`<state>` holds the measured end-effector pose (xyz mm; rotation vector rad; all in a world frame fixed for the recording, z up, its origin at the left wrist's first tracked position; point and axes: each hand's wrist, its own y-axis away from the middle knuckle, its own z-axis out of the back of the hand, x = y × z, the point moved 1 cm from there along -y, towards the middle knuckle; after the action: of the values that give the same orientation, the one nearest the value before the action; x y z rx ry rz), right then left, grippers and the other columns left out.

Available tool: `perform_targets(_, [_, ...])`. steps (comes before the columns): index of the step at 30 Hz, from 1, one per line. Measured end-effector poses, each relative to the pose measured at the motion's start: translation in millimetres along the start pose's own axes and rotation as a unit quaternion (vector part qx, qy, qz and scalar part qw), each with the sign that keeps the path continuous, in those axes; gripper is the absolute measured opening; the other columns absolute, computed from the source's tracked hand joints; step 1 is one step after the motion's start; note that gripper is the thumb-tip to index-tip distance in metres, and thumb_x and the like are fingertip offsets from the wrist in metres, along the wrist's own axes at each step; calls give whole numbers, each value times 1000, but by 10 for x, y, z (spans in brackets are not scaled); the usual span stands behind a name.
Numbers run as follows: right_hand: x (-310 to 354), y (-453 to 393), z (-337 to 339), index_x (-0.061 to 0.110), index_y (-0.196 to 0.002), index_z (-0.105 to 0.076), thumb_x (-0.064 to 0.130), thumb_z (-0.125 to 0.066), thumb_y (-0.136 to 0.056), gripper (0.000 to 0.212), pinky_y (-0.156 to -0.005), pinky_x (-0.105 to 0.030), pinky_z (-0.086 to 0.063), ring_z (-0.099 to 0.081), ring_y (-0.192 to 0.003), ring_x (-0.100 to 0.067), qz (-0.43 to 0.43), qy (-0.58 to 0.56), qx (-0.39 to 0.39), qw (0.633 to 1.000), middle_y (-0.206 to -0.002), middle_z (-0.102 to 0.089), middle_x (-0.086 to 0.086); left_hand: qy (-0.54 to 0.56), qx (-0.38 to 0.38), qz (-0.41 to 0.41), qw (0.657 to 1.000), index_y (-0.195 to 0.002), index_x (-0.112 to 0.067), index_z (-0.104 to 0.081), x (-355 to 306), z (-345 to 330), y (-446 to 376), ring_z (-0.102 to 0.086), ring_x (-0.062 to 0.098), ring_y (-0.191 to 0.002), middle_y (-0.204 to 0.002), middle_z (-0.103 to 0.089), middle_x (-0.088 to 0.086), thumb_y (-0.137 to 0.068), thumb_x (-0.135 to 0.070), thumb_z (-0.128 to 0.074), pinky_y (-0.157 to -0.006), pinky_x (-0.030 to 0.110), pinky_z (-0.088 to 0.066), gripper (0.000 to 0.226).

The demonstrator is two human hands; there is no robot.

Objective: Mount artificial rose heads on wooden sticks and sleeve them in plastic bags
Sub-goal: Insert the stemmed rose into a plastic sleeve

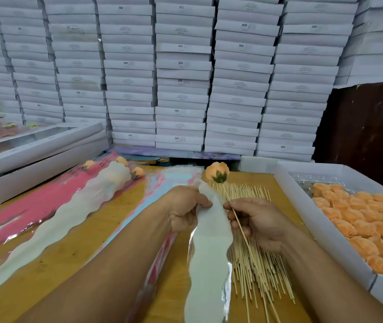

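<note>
Wooden table (106,220) before stacked white boxes (183,73)

A: Where do the hands sit on the table (106,220)?
B: Centre front. The left hand (187,207) pinches a plastic bag (210,241); the right hand (259,221), just beside it, pinches a stick (240,226) bearing a rose head (217,172) farther back.

A: And beneath them?
B: A pile of sticks (255,264), right of a stack of bags (162,183).

A: The margins?
B: Tray of rose heads (325,229) at right; sleeved roses (88,197) and a windowed box (36,145) at left; stacked boxes (183,78) behind.
</note>
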<state>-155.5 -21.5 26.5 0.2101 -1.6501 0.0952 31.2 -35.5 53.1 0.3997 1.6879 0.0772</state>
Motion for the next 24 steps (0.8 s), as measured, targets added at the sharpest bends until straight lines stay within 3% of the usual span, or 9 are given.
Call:
perform_targets(3, [-1,-3,-2,2,-94,-72,13,-60,-97,16,-38,-19,-38,-59,-54,-13,1,3,5,1000,-69,-66,-6,18,6,12,1000,-126,9,-56,37,0,16,-67,40,-108,-118,-67,28,-93,6,-56,-98,49,-54,33])
perform_targets(9, [5,-2,-4,3,-94,-72,13,-60,-98,17,-38,-19,-38,-58,-54,-12,3,10,-1,1000,-69,-65,-6,55,10,22,998,-120,4,-56,71,-107,36,-71,27,-70,-85,-72,19,-97,-11,-53,-62,36,-61,28])
perform_targets(12, [23,8,0,0,-98,-71,12,-59,-98,17,-37,-19,-38,-59,-54,-13,5,8,-9,1000,-69,-66,-7,58,-16,3,998,-112,1,-63,96,-173,16,-71,24,-62,-79,-73,14,-96,-15,-56,-55,31,-58,24])
perform_targets(15, [39,21,3,-1,-99,-70,11,-59,-98,17,-37,-19,-37,-59,-53,-13,7,4,-11,1000,-69,-66,-7,42,-50,-18,998,-110,-1,-66,125,-195,-10,-71,24,-66,-84,-75,15,-93,-11,-60,-60,33,-59,21])
perform_targets(18, [44,28,5,-1,-98,-69,11,-58,-98,17,-36,-19,-36,-58,-53,-13,11,3,-8,1000,-68,-65,-7,17,-49,-43,998,-118,0,-61,133,-154,-30,-71,34,-83,-104,-73,24,-90,-1,-59,-78,46,-60,29])
perform_targets(20, [42,28,6,0,-98,-70,12,-58,-99,17,-37,-19,-37,-58,-54,-13,13,6,-6,1000,-68,-65,-6,6,-41,-40,998,-120,1,-61,143,-113,-32,-72,36,-87,-106,-72,25,-89,1,-59,-83,49,-59,32])
perform_targets(24, [42,28,2,0,-98,-70,12,-58,-98,17,-37,-19,-38,-59,-54,-13,10,3,-6,1000,-69,-66,-6,47,-31,-5,998,-111,-5,-66,190,-31,-47,-76,31,-80,-92,-77,17,-97,-24,-62,-65,39,-62,24])
